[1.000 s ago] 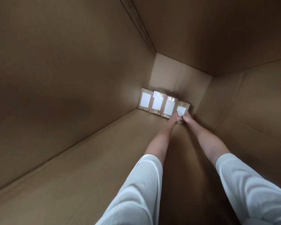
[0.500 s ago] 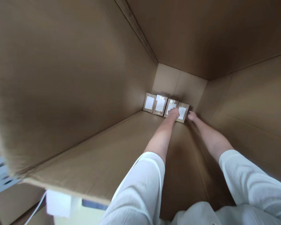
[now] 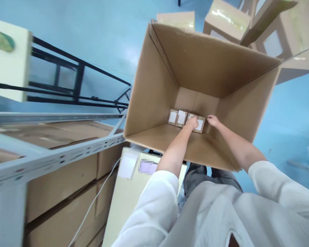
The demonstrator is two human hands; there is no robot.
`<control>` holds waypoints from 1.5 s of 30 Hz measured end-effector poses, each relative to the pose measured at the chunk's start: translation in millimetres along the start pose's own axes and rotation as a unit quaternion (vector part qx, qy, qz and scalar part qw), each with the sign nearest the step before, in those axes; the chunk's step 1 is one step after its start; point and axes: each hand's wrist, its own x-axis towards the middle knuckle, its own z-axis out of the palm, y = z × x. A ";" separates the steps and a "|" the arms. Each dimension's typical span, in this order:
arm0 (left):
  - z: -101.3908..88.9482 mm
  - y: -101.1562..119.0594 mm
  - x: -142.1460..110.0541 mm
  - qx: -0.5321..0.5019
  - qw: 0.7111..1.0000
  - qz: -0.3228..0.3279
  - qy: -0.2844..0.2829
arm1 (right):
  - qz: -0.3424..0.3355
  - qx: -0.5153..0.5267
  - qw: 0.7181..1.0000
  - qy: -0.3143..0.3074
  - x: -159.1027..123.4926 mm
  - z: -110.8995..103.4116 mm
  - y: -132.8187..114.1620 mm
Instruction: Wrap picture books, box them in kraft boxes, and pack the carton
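Note:
Several small brown cartons (image 3: 181, 118) with white labels stand in a row inside a large open cardboard box (image 3: 201, 55), along its near wall. My left hand (image 3: 193, 122) hangs above the two right-hand cartons and covers part of them. Its fingers look curled in, and nothing shows in them. To the right of the rightmost carton (image 3: 200, 125), apart from it, is my right hand (image 3: 213, 120). The fingers there are loosely bent and somewhat apart, and I see nothing in them. Both forearms reach over the box's near rim.
A grey metal shelf rail (image 3: 67, 156) with stacked cartons (image 3: 64, 185) stands at left. A cream surface (image 3: 126, 202) lies next to the box's near left corner. Black metal frames (image 3: 79, 80) and taped cartons (image 3: 229, 19) stand beyond, on a blue floor (image 3: 100, 37).
My hands have parted from the rightmost carton and risen, leaving it in the row. My view has drawn back out of the large box, so its rim and surroundings show.

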 end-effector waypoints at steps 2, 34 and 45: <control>-12.2 3.9 -31.9 -0.015 1.000 0.006 0.021 | 0.032 0.017 0.999 -0.002 -32.0 -7.9 -14.1; 69.1 -8.7 -436.2 -0.280 0.842 -0.052 0.459 | -0.298 -0.077 0.905 -0.292 -333.7 3.3 -154.6; 204.4 -78.2 -559.8 -0.388 0.702 -0.157 0.576 | -0.359 -0.212 0.805 -0.423 -464.5 134.5 -106.3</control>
